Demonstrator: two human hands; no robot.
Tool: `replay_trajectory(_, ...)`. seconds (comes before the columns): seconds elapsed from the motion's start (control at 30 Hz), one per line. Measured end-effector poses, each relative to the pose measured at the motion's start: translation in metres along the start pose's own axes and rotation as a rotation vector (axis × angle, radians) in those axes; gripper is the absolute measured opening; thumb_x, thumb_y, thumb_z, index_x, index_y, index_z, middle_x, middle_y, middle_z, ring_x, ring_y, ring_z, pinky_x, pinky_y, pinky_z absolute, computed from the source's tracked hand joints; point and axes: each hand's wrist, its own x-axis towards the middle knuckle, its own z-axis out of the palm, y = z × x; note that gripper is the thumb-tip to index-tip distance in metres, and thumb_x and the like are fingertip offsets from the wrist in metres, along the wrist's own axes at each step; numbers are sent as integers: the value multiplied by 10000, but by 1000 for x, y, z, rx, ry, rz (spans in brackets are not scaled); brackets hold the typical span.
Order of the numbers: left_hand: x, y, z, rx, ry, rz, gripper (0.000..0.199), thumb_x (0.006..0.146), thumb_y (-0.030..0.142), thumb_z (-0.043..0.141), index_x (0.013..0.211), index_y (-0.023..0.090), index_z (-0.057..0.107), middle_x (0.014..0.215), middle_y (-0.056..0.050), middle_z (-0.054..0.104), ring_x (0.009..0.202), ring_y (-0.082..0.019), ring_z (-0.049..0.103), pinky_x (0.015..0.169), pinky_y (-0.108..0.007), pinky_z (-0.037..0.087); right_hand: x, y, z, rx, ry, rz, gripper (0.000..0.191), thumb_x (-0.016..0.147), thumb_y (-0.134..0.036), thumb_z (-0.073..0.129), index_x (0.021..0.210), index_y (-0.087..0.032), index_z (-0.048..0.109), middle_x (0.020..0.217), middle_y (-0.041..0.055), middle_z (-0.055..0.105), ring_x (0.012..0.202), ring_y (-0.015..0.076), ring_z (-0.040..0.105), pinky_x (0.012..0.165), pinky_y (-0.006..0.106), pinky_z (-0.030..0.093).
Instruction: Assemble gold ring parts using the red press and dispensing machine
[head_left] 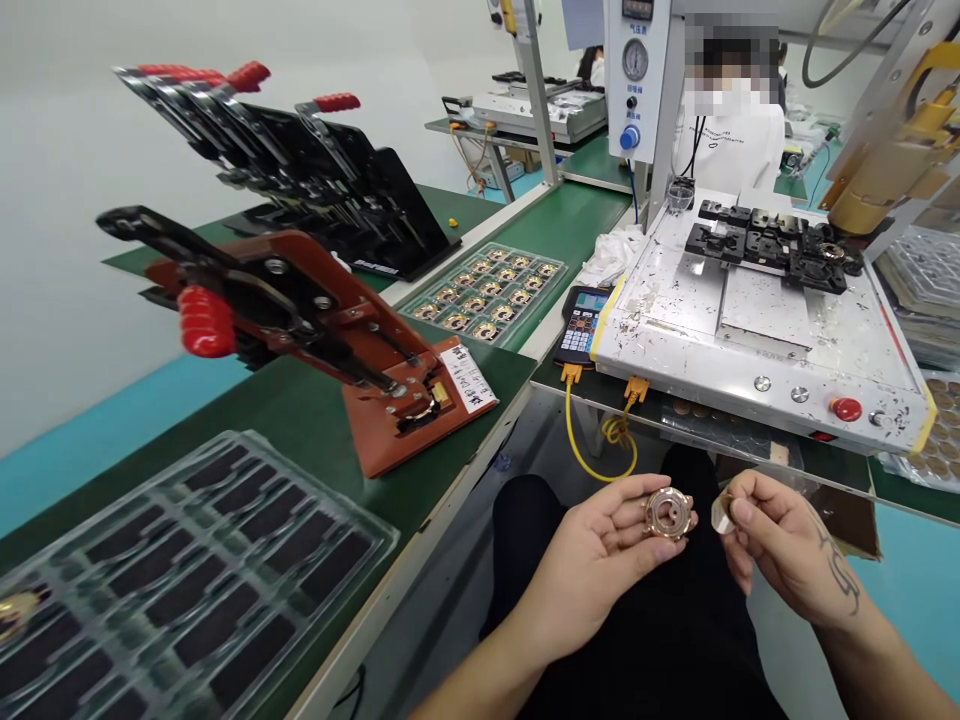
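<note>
My left hand (600, 550) holds a rose-gold watch case (668, 514) by its edges above my lap, its round opening facing up. Just to the right, my right hand (772, 530) pinches a small pale, flat piece (722, 514) between thumb and fingers. That piece looks like a folded cloth or wipe, but its kind is not plain. A short gap separates it from the watch case.
Left on the green bench are a brown toggle-clamp press (405, 425) and a clear tray (360, 525) of dark slots. Behind stand black clamp presses (352, 190) and a tray of gold watch parts (551, 268). A white dispensing machine (660, 340) with a handheld keypad (580, 325) occupies the right. A person (731, 145) sits beyond.
</note>
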Motion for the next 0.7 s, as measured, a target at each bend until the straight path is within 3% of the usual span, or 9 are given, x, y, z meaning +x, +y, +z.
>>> replay_trajectory(0.07,-1,1,1,1,10,-8,513,783,217,953,1243,167,732,1168,-111,838,1154,-295,786,1037,-410,636,-1,0,-1,-54,10,-63,282,1053,-414,690,887,-211,587,808,6,675,560,108,574,532,245,497)
replay_trajectory(0.23,-3,2,1,11,17,-19,527,760,187,965,1235,173,738,1146,-92,845,1064,-242,811,998,-346,636,-6,-1,0,-205,58,-189,197,1077,-397,648,969,-234,622,1266,80,715,845,164,626,822,334,540)
replay_trajectory(0.53,-1,1,0,22,23,-37,507,740,189,976,1198,185,758,1107,-75,855,1031,-212,813,976,-300,619,-15,-5,6,-257,54,-180,238,1083,-416,626,931,-234,611,1217,113,740,1011,242,654,910,409,543)
replay_trajectory(0.7,0,0,-1,30,16,-31,505,745,198,975,1197,183,750,1113,-78,852,1041,-218,811,981,-307,616,-13,-2,3,-251,44,-183,224,1086,-404,623,939,-236,601,1239,105,734,973,225,640,886,391,535)
